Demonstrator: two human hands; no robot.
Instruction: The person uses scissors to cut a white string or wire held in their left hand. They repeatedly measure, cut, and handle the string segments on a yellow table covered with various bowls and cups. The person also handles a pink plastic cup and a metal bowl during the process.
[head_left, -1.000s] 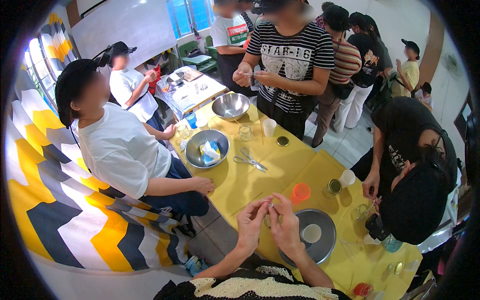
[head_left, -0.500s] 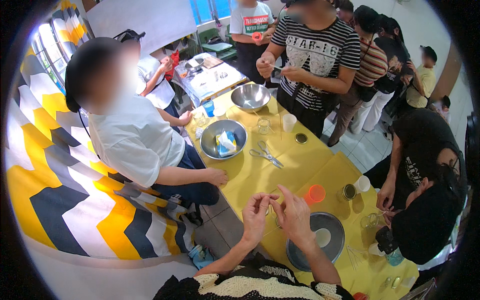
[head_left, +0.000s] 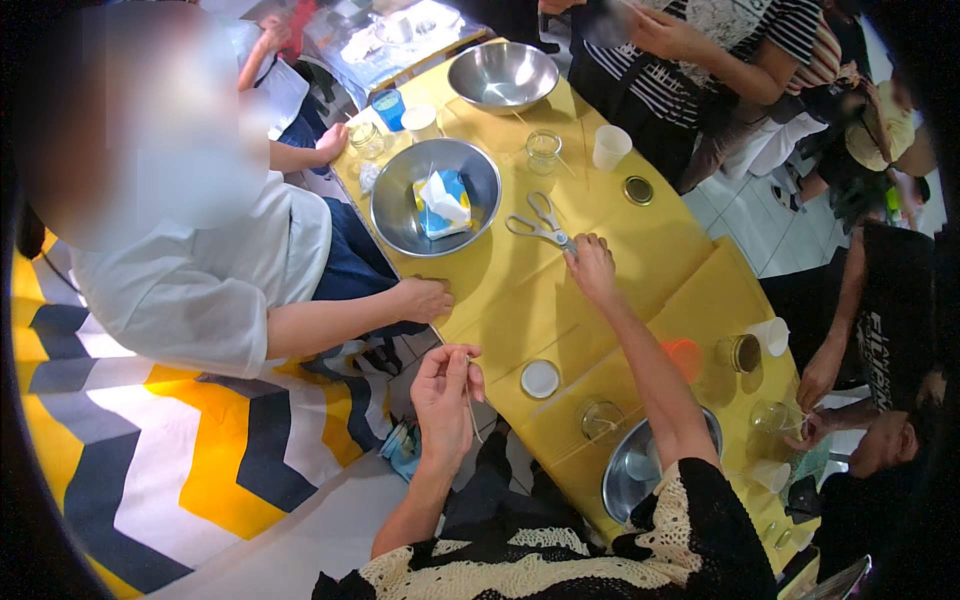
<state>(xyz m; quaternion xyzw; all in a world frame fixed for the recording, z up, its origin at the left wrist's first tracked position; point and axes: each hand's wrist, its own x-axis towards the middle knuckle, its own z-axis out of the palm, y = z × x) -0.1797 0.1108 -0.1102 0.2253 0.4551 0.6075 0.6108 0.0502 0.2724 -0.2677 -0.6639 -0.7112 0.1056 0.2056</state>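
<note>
My left hand (head_left: 443,392) is raised at the table's near left edge. Its thumb and fingers pinch a thin pale string (head_left: 470,412) that hangs down and curls at the end. My right arm stretches over the table, and my right hand (head_left: 594,268) has its fingers on the blade end of the grey-handled scissors (head_left: 536,226). The scissors lie on the yellow tabletop, handle loops pointing away from me. Between my arms sit a round white-faced lid (head_left: 540,379) and a clear glass jar (head_left: 602,420).
Ahead stand a metal bowl (head_left: 385,205) with a tissue pack (head_left: 442,203) and another metal bowl (head_left: 503,78). A basin (head_left: 613,487) lies partly under my right arm, near an orange cup (head_left: 684,360). One person's hand (head_left: 424,299) rests at the left edge; other people work opposite and right.
My hands, together before, have parted. The right has reached forward to the scissors, while the left has moved left with the string. My view has tilted further down.
</note>
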